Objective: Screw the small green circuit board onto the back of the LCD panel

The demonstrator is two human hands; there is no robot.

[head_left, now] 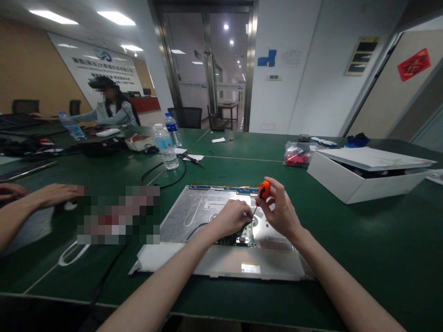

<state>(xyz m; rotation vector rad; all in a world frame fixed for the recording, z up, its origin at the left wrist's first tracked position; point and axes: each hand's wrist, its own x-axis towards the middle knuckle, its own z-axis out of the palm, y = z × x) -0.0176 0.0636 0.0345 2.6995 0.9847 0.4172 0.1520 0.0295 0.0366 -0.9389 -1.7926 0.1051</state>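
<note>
A flat metal panel (187, 210), like the back of a display, lies in front of me with a blue circuit strip (228, 189) along its far edge. On the panel sits a green circuit board (238, 240), partly covered by my left hand (232, 216). That hand's fingers are closed and bent down at the board; what they pinch is hidden. My right hand (281, 210) grips the orange-and-black handle of a screwdriver (264, 190). The shaft slants down and left, its tip close to my left fingertips at the board.
A white box (353, 182) with its lid ajar stands to the right, beside a plastic bag (298, 154) with something red. Water bottles (166, 147) and cables stand or lie at the left back. A neighbour's hand (57, 196) is at the left; another person (110, 108) sits farther back.
</note>
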